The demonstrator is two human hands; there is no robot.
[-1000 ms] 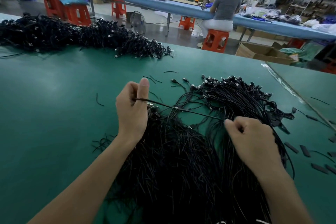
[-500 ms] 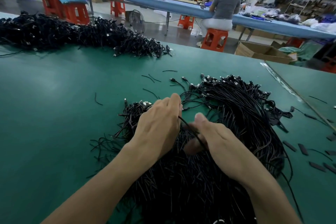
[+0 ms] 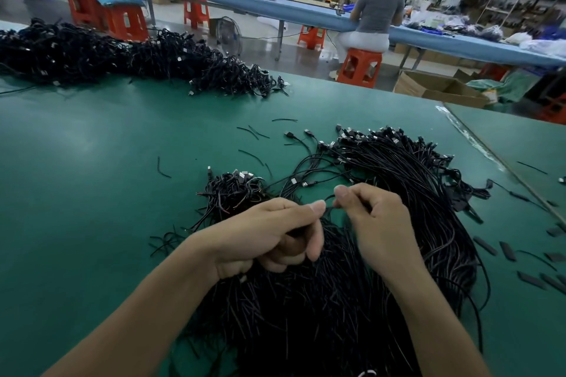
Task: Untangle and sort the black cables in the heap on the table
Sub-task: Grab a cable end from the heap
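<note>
Fingers of left hand [image 3: 269,236] and right hand [image 3: 376,223] pinch one cable [image 3: 329,207] over the heap [image 3: 306,315].

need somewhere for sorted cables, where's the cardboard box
Head view, upper right: cardboard box on the floor past the green table, beside the occupied orange stool.

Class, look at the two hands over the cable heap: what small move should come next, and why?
Probably draw the hands apart to pull the cable clear: the left hand and right hand pinch it close together, just above the tangled heap.
</note>
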